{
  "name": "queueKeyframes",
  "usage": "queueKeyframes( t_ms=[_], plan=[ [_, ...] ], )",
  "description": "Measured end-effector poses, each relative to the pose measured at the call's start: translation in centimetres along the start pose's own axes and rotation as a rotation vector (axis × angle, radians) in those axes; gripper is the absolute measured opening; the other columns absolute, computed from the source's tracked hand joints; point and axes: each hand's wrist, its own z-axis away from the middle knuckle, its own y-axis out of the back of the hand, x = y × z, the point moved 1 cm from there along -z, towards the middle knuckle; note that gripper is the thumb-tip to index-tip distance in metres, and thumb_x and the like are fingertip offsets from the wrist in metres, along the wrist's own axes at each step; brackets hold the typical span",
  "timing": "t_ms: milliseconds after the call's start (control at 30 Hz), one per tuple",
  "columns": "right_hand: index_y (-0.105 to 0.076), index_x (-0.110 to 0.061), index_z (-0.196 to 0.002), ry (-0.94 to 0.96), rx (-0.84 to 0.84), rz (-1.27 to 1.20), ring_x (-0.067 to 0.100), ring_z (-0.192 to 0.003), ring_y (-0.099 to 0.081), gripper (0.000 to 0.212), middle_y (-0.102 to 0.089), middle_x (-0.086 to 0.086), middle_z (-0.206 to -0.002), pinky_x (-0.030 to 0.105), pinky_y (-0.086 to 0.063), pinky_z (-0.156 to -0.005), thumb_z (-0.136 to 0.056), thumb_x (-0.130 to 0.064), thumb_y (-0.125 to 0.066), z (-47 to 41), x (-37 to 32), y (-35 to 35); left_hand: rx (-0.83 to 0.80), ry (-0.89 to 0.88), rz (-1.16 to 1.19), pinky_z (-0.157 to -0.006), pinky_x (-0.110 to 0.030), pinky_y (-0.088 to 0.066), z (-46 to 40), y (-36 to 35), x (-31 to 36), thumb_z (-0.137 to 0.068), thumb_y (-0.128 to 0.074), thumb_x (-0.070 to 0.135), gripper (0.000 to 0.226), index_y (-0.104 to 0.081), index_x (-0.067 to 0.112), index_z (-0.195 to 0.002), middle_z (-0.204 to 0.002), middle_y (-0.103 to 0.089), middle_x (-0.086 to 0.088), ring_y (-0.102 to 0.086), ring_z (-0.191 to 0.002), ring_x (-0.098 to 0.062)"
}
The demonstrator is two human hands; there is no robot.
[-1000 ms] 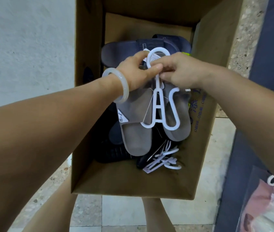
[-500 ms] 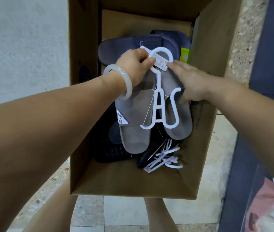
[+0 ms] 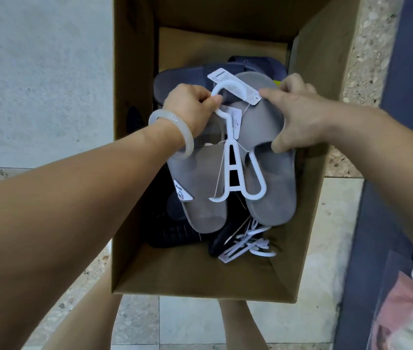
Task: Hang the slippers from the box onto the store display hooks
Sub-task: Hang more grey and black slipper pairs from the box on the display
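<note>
Pair of grey slippers (image 3: pixel 228 173) held just above the open cardboard box (image 3: pixel 134 122), over its middle, soles toward the box floor, both threaded on one white plastic hanger (image 3: pixel 235 170).

Left hand (image 3: pixel 190 107) was curled round the base of the hanger's hook loop, thumb and forefinger pinching the plastic. Right hand (image 3: pixel 299 117) gripped the right-hand slipper across its strap, thumb under the strap edge, fingertips near the paper price tag (image 3: pixel 235 88) lying over the hook.

Handling, as judged: slippers looked like moulded foam, matte, faintly pebbled, thick-soled yet probably light; soft enough to flex, not fragile, not slippery. Hanger thin, rigid, smooth, glossy; its two lower prongs seemed the weak point and might let a slipper slide off if tipped. Best hold seemed to be the stem below the hook, leaving the loop free for a display hook. Tags hung on thin string and could snag.

Deeper in the box, behind the grey pair: navy slippers (image 3: pixel 187 77), smooth, rounded. Below the pair: black slippers with ribbed soles (image 3: pixel 175 233), and loose spare hangers (image 3: pixel 248 243) near the box's near wall. A pale translucent bangle (image 3: pixel 175 132) sat on the left wrist. No display hooks in view.
</note>
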Motion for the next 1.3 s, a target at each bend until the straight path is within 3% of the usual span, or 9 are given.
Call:
queueKeyframes(
  t_ms=[333,433,567,700,767,867,967,1067,1300],
  plan=[
    [0.002,-0.031,-0.148,0.043,-0.119,0.085,0.031,-0.133,-0.019,0.118,-0.012,0.0,-0.146,0.04,-0.026,-0.112,-0.065,-0.025,-0.081,2.8,1.2,-4.9,0.058,0.037,-0.042,-0.066,-0.029,-0.034,-1.1,-0.4,-0.5,-0.098,-0.036,0.035,0.025,-0.053,0.018,-0.092,-0.072,-0.05,0.005,-0.049,-0.075,-0.017],
    [-0.025,-0.028,-0.145,-0.041,-0.153,-0.233,0.021,-0.13,-0.033,0.093,-0.03,0.003,-0.146,0.031,-0.03,-0.108,-0.069,-0.029,-0.079,1.5,0.0,-1.9,0.01,-0.048,-0.013,-0.07,-0.029,-0.034,-0.9,-0.8,-0.7,-0.098,-0.034,0.036,0.021,-0.043,0.019,-0.09,-0.072,-0.047,0.005,-0.046,-0.074,-0.018],
    [-0.05,-0.017,-0.13,-0.079,0.305,-0.625,0.016,-0.114,-0.052,0.049,-0.054,0.002,-0.121,0.03,-0.042,-0.101,-0.084,-0.028,-0.064,-1.9,-1.8,0.2,0.031,-0.151,0.006,-0.071,-0.03,-0.036,0.2,-0.8,-0.6,-0.098,-0.036,0.033,0.019,-0.042,0.018,-0.089,-0.081,-0.052,-0.001,-0.047,-0.076,-0.02],
    [-0.046,-0.017,-0.133,-0.126,0.079,-0.909,0.017,-0.115,-0.055,0.07,-0.055,0.002,-0.129,0.036,-0.043,-0.103,-0.074,-0.047,-0.07,-3.1,-3.3,-0.9,-0.016,-0.2,0.052,-0.072,-0.032,-0.038,0.5,-0.3,-0.6,-0.098,-0.037,0.031,0.016,-0.044,0.018,-0.091,-0.081,-0.052,0.0,-0.048,-0.077,-0.019],
    [-0.059,-0.016,-0.115,-0.088,0.093,-1.079,0.019,-0.101,-0.064,0.045,-0.066,0.008,-0.108,0.04,-0.049,-0.098,-0.078,-0.038,-0.069,-3.2,-3.8,-1.4,-0.042,-0.215,0.067,-0.075,-0.035,-0.041,0.5,-0.4,-0.7,-0.098,-0.037,0.031,0.016,-0.044,0.018,-0.091,-0.076,-0.049,0.005,-0.048,-0.076,-0.018],
    [-0.062,-0.019,-0.09,-0.065,0.253,-0.924,0.014,-0.071,-0.06,0.005,-0.064,0.003,-0.074,0.032,-0.051,-0.078,-0.089,-0.021,-0.058,-3.7,-3.9,-1.5,-0.072,-0.199,0.068,-0.074,-0.037,-0.044,0.2,-0.4,-0.8,-0.097,-0.039,0.035,0.017,-0.045,0.02,-0.092,-0.068,-0.045,0.01,-0.046,-0.071,-0.017],
    [-0.061,-0.017,-0.089,-0.02,0.391,-0.647,0.018,-0.078,-0.064,0.011,-0.065,0.005,-0.08,0.035,-0.053,-0.077,-0.091,-0.024,-0.053,-3.6,-3.5,-0.7,-0.184,-0.168,0.066,-0.06,-0.026,-0.04,0.1,0.5,-0.2,-0.089,-0.05,0.048,0.031,-0.044,0.026,-0.111,-0.063,-0.047,0.01,-0.046,-0.057,-0.007],
    [-0.051,-0.026,-0.081,0.024,0.408,-0.583,0.024,-0.078,-0.068,0.014,-0.067,0.007,-0.089,0.044,-0.055,-0.079,-0.093,-0.03,-0.046,-2.5,-3.8,-0.1,-0.301,-0.106,0.017,-0.08,-0.021,-0.042,-0.1,1.6,0.4,-0.078,-0.065,0.05,0.075,-0.027,0.025,-0.138,-0.089,-0.06,0.012,-0.055,-0.08,-0.002],
    [-0.054,-0.013,-0.099,0.092,0.532,-0.407,0.02,-0.101,-0.053,0.022,-0.056,0.008,-0.113,0.034,-0.042,-0.082,-0.097,-0.03,-0.04,0.8,-3.9,0.8,-0.521,-0.176,0.009,-0.099,-0.036,-0.046,0.8,2.1,2.4,-0.081,-0.068,0.023,0.02,-0.064,0.025,-0.101,-0.099,-0.069,0.007,-0.064,-0.097,-0.009]
  ],
)
